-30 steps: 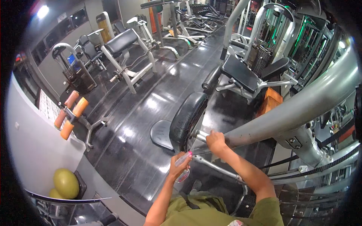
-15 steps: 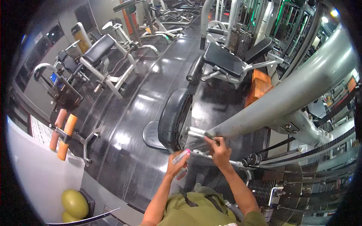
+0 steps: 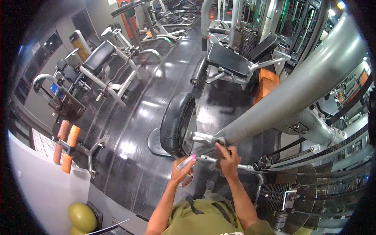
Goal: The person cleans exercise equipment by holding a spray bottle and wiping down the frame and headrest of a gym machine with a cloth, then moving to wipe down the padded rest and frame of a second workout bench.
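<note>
My left hand (image 3: 181, 172) is closed around a slim clear bottle (image 3: 185, 163) with a pink tip, just below the black padded backrest (image 3: 177, 125) of a machine. A small reddish clear part shows under its fingers. My right hand (image 3: 229, 161) is closed, its fingertips at the lower end of the thick grey post (image 3: 274, 109). A small dark grey thing (image 3: 220, 140) at those fingertips touches the frame; its kind is too blurred to make out. The white metal bracket (image 3: 201, 137) joins the backrest to the post.
A round-ended black seat (image 3: 156, 141) lies beyond the backrest. Cables and pulleys (image 3: 263, 163) run along the right, above a weight stack (image 3: 274, 196). A black bench (image 3: 227, 58) and wooden boxes (image 3: 266, 86) stand ahead. Orange foam rollers (image 3: 73, 136) and a green ball (image 3: 82, 216) are at left.
My right hand has shifted slightly, with the small dark thing now against the post's lower end. My left hand still holds the bottle. The view has moved a little.
</note>
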Demonstrator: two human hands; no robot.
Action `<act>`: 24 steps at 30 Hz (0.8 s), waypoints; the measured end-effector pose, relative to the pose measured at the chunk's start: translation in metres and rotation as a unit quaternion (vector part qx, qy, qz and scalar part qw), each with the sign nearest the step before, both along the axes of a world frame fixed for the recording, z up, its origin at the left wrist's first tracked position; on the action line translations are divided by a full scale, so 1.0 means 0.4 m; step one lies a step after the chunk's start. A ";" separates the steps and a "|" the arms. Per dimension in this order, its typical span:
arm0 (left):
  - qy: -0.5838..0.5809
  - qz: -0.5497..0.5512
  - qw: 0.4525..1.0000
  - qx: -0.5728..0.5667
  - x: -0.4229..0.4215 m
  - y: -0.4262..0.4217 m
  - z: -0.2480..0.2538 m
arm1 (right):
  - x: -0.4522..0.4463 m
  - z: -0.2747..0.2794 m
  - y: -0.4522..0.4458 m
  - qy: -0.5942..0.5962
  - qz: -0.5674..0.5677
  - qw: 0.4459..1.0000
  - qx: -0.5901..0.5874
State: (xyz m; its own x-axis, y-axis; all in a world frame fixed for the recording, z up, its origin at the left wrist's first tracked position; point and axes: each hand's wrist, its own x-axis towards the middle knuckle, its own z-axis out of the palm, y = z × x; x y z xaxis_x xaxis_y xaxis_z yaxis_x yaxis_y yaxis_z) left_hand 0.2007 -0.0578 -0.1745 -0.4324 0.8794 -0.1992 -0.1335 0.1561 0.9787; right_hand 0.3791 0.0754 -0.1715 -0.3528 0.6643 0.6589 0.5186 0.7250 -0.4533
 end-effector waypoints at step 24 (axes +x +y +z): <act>0.014 -0.027 0.998 0.048 0.121 0.072 0.052 | 0.049 -0.097 -0.005 0.086 0.065 0.957 -0.269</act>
